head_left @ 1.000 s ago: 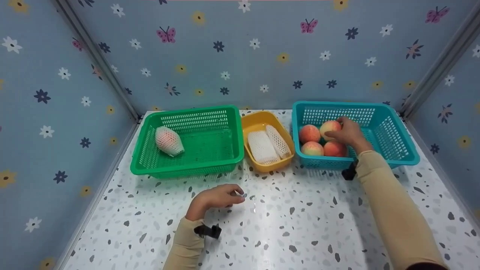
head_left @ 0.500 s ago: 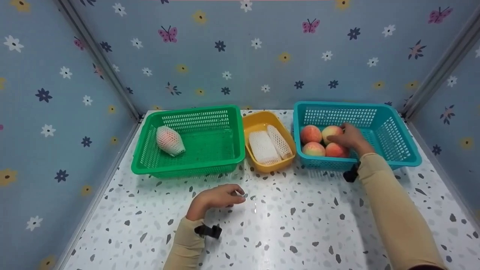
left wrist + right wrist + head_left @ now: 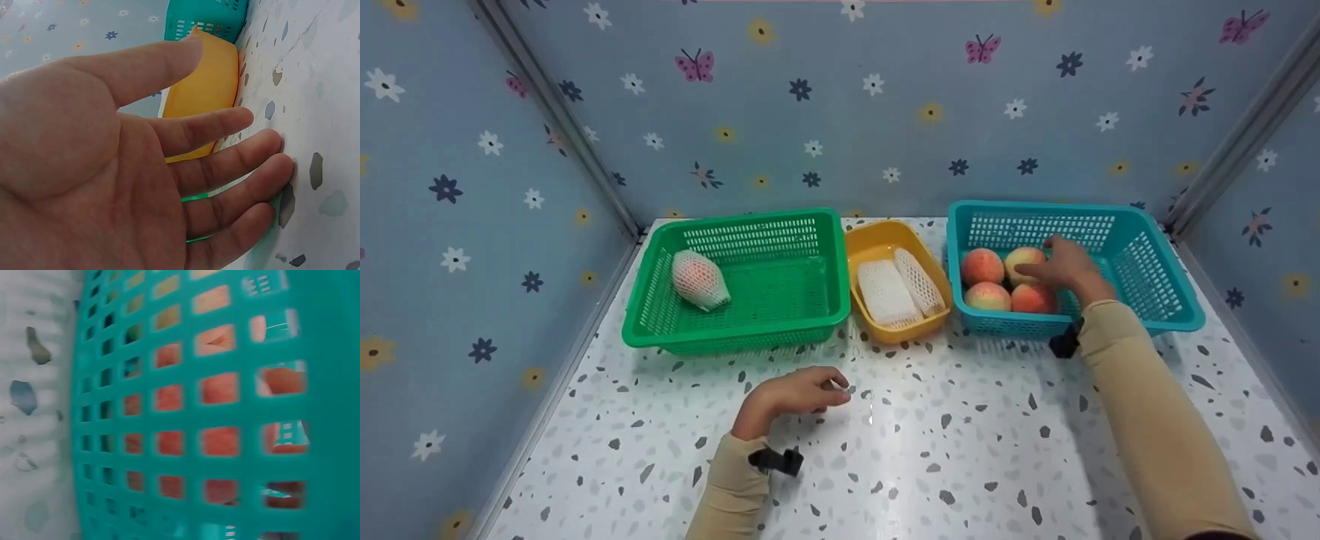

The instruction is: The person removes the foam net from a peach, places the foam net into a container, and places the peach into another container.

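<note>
My right hand is inside the turquoise basket, at the back right peach. Its thumb lies across the front of that peach, while the fingertips stand spread just above its right edge. More peaches sit close around it at the basket's left end. In the right wrist view, the basket wall hides most of the hand; reddish peach skin shows through the holes. My left hand is low over the speckled table with loosely bent fingers and holds nothing; its palm faces its wrist camera.
At left stands a green basket with one peach in a white foam net. Between the baskets, a yellow tray holds white foam nets. Patterned walls enclose the table at the back and sides.
The back right peach has sunk slightly into the basket since a second ago. Over the last half second, my right hand has risen a little and its fingers have spread. The left hand stays put.
</note>
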`<action>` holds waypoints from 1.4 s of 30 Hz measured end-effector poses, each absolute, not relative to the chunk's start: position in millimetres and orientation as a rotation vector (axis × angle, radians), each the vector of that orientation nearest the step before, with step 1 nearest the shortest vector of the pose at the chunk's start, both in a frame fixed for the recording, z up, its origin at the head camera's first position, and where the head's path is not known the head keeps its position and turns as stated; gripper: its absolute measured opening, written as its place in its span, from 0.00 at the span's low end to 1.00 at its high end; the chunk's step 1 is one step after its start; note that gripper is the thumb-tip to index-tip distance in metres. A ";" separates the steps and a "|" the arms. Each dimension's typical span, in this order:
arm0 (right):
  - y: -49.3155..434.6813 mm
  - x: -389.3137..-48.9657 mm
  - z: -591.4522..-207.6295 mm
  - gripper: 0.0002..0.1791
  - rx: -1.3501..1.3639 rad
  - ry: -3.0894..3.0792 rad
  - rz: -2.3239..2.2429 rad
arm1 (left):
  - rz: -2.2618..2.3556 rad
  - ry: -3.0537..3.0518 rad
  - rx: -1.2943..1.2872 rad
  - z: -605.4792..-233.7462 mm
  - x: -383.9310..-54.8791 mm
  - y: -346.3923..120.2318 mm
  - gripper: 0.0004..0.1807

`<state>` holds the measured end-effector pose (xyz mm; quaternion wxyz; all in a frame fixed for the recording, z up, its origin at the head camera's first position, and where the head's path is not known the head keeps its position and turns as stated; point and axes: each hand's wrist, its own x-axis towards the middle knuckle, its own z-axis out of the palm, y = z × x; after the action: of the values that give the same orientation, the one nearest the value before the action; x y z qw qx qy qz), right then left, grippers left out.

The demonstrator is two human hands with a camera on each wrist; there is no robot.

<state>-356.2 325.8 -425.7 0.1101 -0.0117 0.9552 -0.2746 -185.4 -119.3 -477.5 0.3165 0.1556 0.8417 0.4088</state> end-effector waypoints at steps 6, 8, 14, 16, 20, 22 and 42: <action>319.8 -345.4 -400.9 0.37 -0.097 2.940 -0.830 | 1.060 2.223 0.409 -478.2 -185.0 -120.0 0.18; 315.9 -337.8 -391.5 0.29 -0.129 3.020 -0.885 | 1.059 2.223 0.412 -478.2 -185.2 -120.1 0.19; 297.4 -304.9 -365.6 0.13 -0.283 3.324 -1.100 | 1.068 2.221 0.431 -477.5 -185.4 -119.6 0.21; 290.4 -289.4 -358.9 0.12 -0.359 3.403 -1.177 | 1.075 2.218 0.433 -477.3 -185.1 -119.3 0.21; 277.3 -254.4 -350.5 0.15 -0.560 3.496 -1.306 | 1.080 2.220 0.427 -476.7 -184.5 -119.4 0.20; 271.0 -237.2 -350.7 0.18 -0.667 3.523 -1.346 | 1.076 2.224 0.426 -476.3 -184.3 -119.4 0.19; 243.1 -154.8 -383.5 0.21 -0.934 3.466 -1.260 | 1.088 2.223 0.428 -479.9 -185.0 -117.3 0.21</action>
<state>-154.8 243.1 -383.5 -0.3253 -0.2322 0.8615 -0.3131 -185.0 -117.3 -479.9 0.3097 0.1619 0.8415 0.4120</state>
